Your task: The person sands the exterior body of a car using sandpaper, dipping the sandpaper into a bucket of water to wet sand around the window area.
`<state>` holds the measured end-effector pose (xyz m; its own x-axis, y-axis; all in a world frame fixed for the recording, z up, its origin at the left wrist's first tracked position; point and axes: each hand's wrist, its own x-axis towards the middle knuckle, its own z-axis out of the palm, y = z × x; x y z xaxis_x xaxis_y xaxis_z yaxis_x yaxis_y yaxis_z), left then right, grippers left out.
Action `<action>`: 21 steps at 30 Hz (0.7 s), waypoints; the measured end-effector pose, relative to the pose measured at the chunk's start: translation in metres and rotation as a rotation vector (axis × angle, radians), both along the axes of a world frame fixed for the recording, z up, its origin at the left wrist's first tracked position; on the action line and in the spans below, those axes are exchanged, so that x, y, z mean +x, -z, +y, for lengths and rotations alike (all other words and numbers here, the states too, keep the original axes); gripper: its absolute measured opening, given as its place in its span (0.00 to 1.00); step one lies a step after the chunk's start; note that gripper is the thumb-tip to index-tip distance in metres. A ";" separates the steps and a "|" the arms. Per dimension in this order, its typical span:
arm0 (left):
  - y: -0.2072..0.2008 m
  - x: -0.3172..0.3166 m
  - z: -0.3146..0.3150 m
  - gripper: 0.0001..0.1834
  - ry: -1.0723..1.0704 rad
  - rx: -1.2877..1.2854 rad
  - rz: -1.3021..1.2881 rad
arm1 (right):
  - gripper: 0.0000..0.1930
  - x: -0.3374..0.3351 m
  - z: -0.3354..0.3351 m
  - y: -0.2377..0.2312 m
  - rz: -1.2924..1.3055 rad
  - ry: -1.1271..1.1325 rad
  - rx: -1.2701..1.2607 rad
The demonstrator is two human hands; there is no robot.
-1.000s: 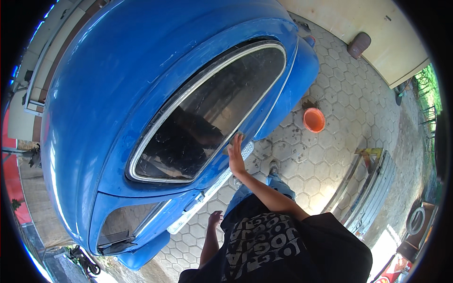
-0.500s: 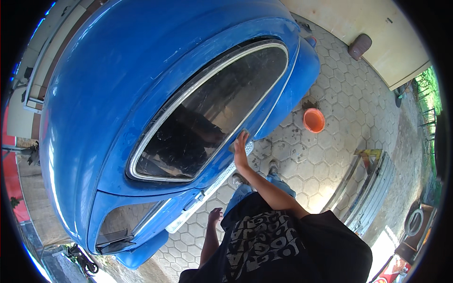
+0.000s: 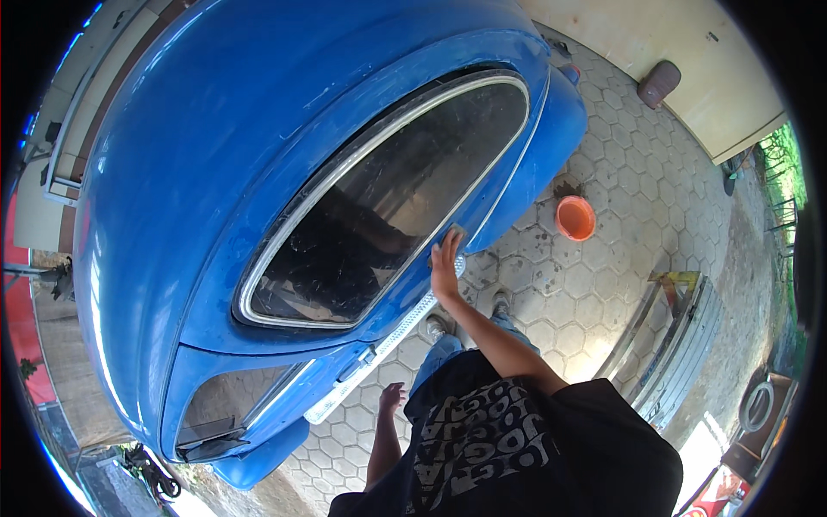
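Note:
A blue rounded car (image 3: 198, 189) fills the left and middle of the view, with a dark side window (image 3: 396, 207) framed in silver trim. My right hand (image 3: 444, 265) presses a small greyish pad (image 3: 457, 232) against the blue side panel just below that window. Its fingers lie over the pad, so much of the pad is hidden and I cannot tell whether it is sponge or cloth. Lower down, my left hand (image 3: 393, 397) hangs beside the car, touching nothing, its fingers loosely bent and a little apart.
An orange bucket (image 3: 575, 218) stands on the hexagonal paving (image 3: 633, 185) to the right. Long metal frames (image 3: 676, 349) lie farther right. A light running board (image 3: 396, 338) juts out along the car near my feet. A brown object (image 3: 659, 84) rests by the pale wall.
My right hand has slid the pad a short way up and right along the panel under the window. My left hand has stayed nearly in place.

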<state>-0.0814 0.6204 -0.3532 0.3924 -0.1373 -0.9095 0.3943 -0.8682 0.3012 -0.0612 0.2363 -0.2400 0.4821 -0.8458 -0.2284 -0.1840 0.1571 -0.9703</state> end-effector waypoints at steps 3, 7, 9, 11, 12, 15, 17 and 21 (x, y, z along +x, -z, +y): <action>0.009 0.001 0.001 0.20 0.104 0.018 0.019 | 0.34 -0.013 0.042 0.015 0.121 -0.162 -0.082; 0.015 0.008 -0.009 0.19 0.072 -0.020 0.039 | 0.32 -0.005 -0.042 0.031 0.024 0.094 -0.102; 0.017 0.007 -0.001 0.18 0.087 -0.143 -0.055 | 0.30 -0.003 -0.055 0.017 0.026 0.155 -0.011; 0.022 0.014 0.006 0.18 0.052 -0.097 -0.025 | 0.30 0.001 0.001 0.010 0.053 0.003 -0.104; 0.024 0.011 0.008 0.18 0.023 -0.048 0.016 | 0.30 -0.004 0.027 0.010 0.090 -0.143 -0.194; 0.017 0.025 -0.035 0.17 0.100 -0.082 0.017 | 0.32 -0.013 0.015 0.058 0.008 -0.069 -0.576; 0.020 0.021 -0.011 0.17 -0.003 -0.071 0.032 | 0.33 0.003 -0.001 0.021 -0.107 -0.003 -0.177; 0.014 0.022 -0.015 0.16 0.025 -0.111 -0.059 | 0.37 0.003 -0.005 0.009 0.048 0.008 -0.039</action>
<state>-0.0589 0.6054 -0.3669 0.4397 -0.2461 -0.8638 0.3521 -0.8375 0.4179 -0.0582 0.2310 -0.2491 0.4648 -0.8582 -0.2178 -0.2296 0.1207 -0.9658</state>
